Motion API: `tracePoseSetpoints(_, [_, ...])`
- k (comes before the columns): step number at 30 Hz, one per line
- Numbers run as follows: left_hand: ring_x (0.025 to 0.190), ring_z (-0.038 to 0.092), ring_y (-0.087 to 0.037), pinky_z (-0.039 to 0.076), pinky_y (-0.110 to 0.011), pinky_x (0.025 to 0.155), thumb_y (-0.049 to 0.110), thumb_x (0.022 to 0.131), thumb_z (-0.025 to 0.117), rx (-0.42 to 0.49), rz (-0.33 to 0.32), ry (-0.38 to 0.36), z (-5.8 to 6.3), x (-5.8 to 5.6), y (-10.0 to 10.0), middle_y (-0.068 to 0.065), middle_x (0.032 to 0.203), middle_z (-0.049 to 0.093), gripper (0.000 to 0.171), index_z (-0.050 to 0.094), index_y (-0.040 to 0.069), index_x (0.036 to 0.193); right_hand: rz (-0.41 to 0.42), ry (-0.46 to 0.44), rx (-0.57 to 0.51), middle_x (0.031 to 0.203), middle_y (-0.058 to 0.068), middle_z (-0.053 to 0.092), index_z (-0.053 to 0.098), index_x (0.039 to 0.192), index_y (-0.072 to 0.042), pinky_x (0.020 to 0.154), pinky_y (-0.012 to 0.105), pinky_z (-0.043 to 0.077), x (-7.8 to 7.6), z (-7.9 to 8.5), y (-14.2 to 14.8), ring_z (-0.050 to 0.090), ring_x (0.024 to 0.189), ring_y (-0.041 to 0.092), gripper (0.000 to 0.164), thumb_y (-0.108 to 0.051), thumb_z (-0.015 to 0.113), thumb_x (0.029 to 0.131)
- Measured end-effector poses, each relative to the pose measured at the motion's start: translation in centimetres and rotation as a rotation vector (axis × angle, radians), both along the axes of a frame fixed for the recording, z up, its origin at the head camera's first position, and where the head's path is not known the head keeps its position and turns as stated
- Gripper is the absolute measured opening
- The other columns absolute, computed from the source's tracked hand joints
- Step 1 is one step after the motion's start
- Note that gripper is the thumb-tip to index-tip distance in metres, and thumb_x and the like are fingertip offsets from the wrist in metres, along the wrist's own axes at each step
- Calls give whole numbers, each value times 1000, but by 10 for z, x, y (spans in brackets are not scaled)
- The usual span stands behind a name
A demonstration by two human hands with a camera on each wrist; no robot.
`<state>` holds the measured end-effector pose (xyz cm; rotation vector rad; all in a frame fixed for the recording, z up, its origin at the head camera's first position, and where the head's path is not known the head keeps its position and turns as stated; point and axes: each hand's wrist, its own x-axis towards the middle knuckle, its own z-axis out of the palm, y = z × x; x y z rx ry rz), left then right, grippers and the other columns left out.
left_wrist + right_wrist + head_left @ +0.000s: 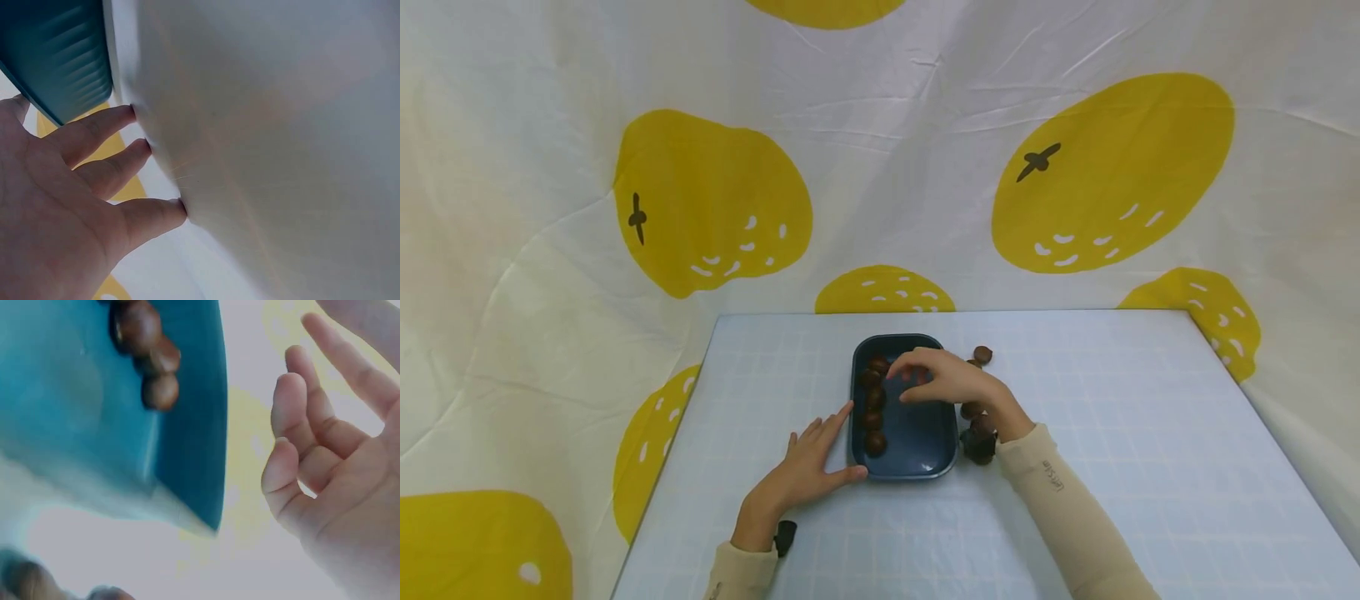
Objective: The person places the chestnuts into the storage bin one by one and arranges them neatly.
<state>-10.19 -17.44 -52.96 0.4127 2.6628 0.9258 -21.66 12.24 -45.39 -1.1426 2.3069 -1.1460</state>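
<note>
A dark blue tray lies on the table, with several brown chestnuts lined up along its left side. My left hand is spread at the tray's near left corner, thumb and a fingertip at the rim. In the left wrist view, that hand has its fingers extended beside the tray's outer wall. Over the upper part of the tray hovers my right hand, fingers loosely bent. The right wrist view shows this hand holding nothing, with the row of chestnuts beyond it.
More loose chestnuts lie on the table just right of the tray, partly hidden by my right wrist. A white grid-patterned cloth covers the table. Behind it hangs a pale curtain with yellow fruit prints.
</note>
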Motion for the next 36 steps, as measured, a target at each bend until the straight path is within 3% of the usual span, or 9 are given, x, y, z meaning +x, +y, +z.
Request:
tracePoseSetpoints(4, [148,16,-41,4,-75,108,77,80,63,0,2,-5,0,1,0,-1,162,27,100,7,50,158,-89,-32,-58,111,1,61,65,128,-18,77,38,51,3,0,22,57,91,22,38,-24,75,93])
tracePoseSetpoints(9, [149,14,-40,2,-74,109,78,79,62,-1,-1,-10,1,2,-1,0,164,23,100,6,51,157,-210,-51,-95,110,13,61,64,128,-16,70,36,50,7,-4,48,58,81,25,38,-21,76,92])
tracePoseSetpoints(12, [149,14,-40,1,-73,109,77,80,62,3,-5,-7,1,2,-1,1,164,21,99,5,52,157,-284,-48,-106,106,12,63,65,126,-15,67,35,49,9,-7,63,58,79,27,36,-21,75,92])
tracePoseSetpoints(17, [149,14,-40,1,-74,109,77,80,62,10,-9,-2,2,1,-1,1,164,21,99,5,52,157,-353,-37,-116,100,6,64,66,126,-15,73,40,49,12,-11,83,57,87,28,33,-19,74,94])
tracePoseSetpoints(22, [149,15,-40,2,-74,108,77,80,62,13,-11,6,0,1,0,1,164,22,99,6,50,158,-419,-68,-125,111,14,64,64,128,-11,81,44,48,16,-17,99,57,96,31,35,-15,72,95])
tracePoseSetpoints(26, [149,14,-39,2,-74,109,78,80,61,3,-13,5,-1,1,0,2,165,20,99,4,52,157,-441,-90,-138,121,18,61,62,131,-7,84,48,48,22,-26,108,55,101,34,37,-11,70,96])
tracePoseSetpoints(36, [149,14,-39,2,-74,109,77,80,62,3,-5,0,-1,1,0,1,164,20,99,4,53,156,-416,-109,-103,118,15,62,65,129,-11,79,40,49,40,-49,119,57,94,27,40,-24,75,93])
